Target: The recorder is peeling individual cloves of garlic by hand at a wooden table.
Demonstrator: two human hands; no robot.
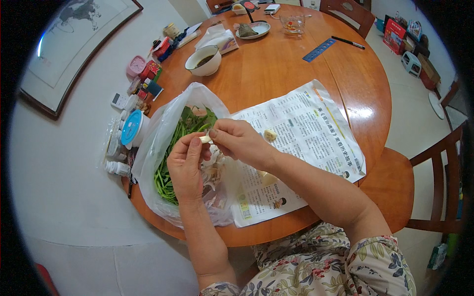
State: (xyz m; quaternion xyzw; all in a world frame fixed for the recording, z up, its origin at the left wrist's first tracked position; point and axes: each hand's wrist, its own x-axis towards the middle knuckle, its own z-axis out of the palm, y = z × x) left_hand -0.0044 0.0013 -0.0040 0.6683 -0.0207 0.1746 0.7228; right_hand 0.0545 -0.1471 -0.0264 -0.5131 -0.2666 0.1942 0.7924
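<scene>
My left hand (pixel 187 162) pinches a pale garlic clove (pixel 204 139) between thumb and fingers. At the clove's right end, the thumb and fingertips of my right hand (pixel 240 140) are pressed together on it. Both hands are raised over an open white plastic bag (pixel 148 162). Leafy green stems (pixel 166 177) fill the bag's left side, and papery garlic skins (pixel 213 174) lie in its right part, partly behind my left hand. On a spread newspaper (pixel 296 114) to the right rests a piece of garlic (pixel 270 135). Another pale piece (pixel 267 178) is half hidden under my right forearm.
Beyond the bag stands a white bowl (pixel 203 61) of dark liquid, beside a tissue pack (pixel 226 42). A plate (pixel 261 29), a clear container (pixel 292 24), a blue ruler (pixel 319 50) and a pen (pixel 348 42) lie farther back. Jars and a blue-lidded tub (pixel 131 127) line the wall.
</scene>
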